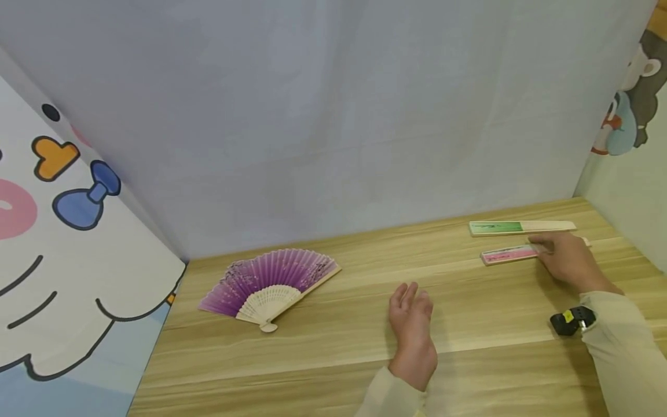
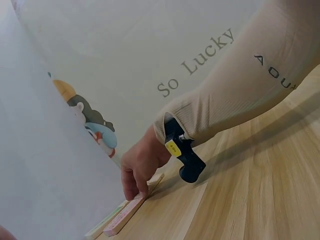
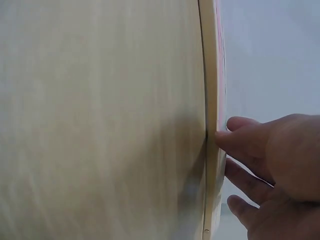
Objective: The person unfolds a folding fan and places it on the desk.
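Observation:
At the right of the head view, a folded pink-and-white hand fan (image 1: 508,255) lies flat on the table. My right hand (image 1: 568,260) pinches it past its middle. The right wrist view has the thumb on the near edge of this fan (image 3: 212,90), with fingers at the far side. Just behind it lies a folded green hand fan (image 1: 495,227), apart from my hand. My left hand (image 1: 411,327) is held over the middle of the table, fingers loosely extended and holding nothing. Further left, a purple hand fan (image 1: 289,275) lies spread, its pale ribs toward me.
The wood-grain table (image 1: 323,353) meets a grey cloth backdrop (image 1: 333,127) behind. A cartoon-printed panel (image 1: 140,272) stands at the left, and a pale wall (image 1: 625,191) with cartoon figures at the right. A black wrist camera (image 1: 572,320) sits on my right cuff.

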Demonstrator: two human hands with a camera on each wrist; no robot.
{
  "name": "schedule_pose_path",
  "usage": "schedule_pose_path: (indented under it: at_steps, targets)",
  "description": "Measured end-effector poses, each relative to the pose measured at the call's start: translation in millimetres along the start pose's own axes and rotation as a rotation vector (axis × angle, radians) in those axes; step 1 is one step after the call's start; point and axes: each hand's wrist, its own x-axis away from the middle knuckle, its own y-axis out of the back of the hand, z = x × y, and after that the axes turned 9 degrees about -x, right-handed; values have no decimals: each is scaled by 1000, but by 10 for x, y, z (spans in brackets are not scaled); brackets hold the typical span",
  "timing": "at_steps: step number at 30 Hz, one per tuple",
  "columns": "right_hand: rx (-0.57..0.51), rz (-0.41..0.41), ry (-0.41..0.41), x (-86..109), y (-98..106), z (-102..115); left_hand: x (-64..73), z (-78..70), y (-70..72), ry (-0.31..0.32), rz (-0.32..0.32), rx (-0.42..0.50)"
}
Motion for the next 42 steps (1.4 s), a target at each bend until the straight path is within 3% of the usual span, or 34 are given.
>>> schedule_pose_path:
  at_steps: [9,16,26,33,42]
  targets:
    - [-55,66,-23,12,78,31,11,27,-78,6,3,4]
    - [-59,96,27,44,46,116,36,75,-123,18,38,-8]
    - [-138,79,14,161,0,562,39,143,-183,21,85,-4]
    - [-230,85,-68,240,-34,935,45,157,-216,31,98,-14]
    - [-498,120,-220,338,-113,1233,64,162,-259,13,137,-1]
